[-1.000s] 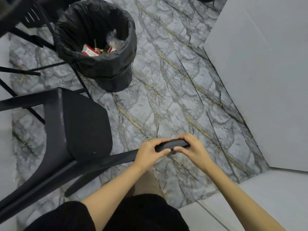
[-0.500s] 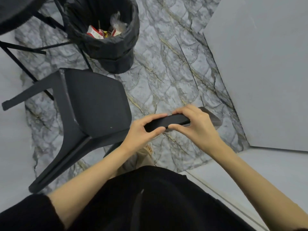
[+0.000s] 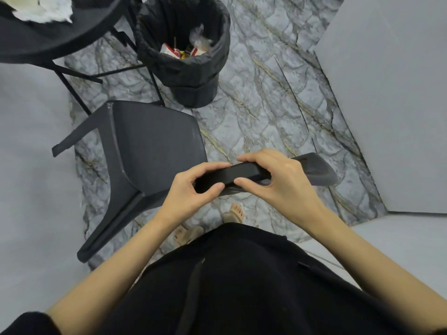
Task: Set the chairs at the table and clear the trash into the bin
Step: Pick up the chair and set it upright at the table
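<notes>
Writing cannot be read anywhere: the red-and-white packets [image 3: 170, 50] in the bin show print too small to make out. Both hands are clamped on the top rail of the black chair [image 3: 154, 151]'s backrest, side by side and almost touching, the left hand [image 3: 193, 187] with fingers curled over the rail and thumb underneath, the right hand [image 3: 278, 180] gripping just beside it. The rail's long axis runs left to right under the hands, its free end [image 3: 316, 169] sticking out past the right hand. The chair's seat lies ahead and to the left of the hands, facing away from the person, with one leg [image 3: 72, 139] reaching out further left and another [image 3: 106, 228] slanting back below the left forearm. Straight ahead, beyond the seat, stands the bin [image 3: 193, 78], lined with a black bag and open at the top; it holds the packets, a crumpled clear wrapper [image 3: 200, 39] and some small yellow bits. Far ahead to the left is the dark round table [image 3: 60, 39], with torn white paper [image 3: 41, 8] on its top. Sandalled feet [image 3: 234, 213] show below the hands on the marble-patterned floor [image 3: 266, 105].
</notes>
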{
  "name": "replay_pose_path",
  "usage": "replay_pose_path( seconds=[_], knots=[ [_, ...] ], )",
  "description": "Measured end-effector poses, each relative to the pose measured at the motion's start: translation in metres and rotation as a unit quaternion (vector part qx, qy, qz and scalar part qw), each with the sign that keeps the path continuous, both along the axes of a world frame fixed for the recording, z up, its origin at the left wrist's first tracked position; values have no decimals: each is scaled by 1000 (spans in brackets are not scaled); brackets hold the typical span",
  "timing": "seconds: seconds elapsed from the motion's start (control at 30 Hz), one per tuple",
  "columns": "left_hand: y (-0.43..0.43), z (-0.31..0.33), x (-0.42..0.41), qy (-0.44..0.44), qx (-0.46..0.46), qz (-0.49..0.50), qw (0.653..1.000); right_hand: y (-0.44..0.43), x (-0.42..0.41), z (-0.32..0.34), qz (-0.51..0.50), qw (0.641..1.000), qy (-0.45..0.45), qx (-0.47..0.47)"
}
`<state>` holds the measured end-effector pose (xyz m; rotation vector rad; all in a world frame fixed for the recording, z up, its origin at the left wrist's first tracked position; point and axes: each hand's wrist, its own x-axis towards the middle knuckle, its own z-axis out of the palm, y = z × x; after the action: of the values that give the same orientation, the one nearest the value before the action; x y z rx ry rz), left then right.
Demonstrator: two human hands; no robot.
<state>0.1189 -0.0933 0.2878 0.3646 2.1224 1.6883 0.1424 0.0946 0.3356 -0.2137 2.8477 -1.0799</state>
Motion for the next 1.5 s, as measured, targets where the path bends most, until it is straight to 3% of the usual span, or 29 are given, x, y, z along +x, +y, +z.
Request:
replay_pose_path(
  seconds=[0.43, 0.73, 0.87, 1.07, 1.33, 1.5],
  knots=[
    [-119, 27, 28, 49, -19, 75, 996, -53, 21, 17, 92, 995, -14, -32],
    [-134, 72, 60, 158, -94, 122, 975, -134, 25, 29, 147, 988, 27, -46],
    [-154, 68, 70, 159, -65, 234, 957, -160, 25, 37, 227, 972, -7, -53],
    [-211, 56, 74, 182, -56, 273, 943, -124, 15, 22, 301, 950, -57, -64],
    [-260, 51, 79, 126, -26, 305, 944, -61, 10, -34, 174, 974, -89, -117],
    [-284, 49, 80, 107, -10, 303, 947, -62, -2, -58, 137, 969, -105, -174]
  ],
)
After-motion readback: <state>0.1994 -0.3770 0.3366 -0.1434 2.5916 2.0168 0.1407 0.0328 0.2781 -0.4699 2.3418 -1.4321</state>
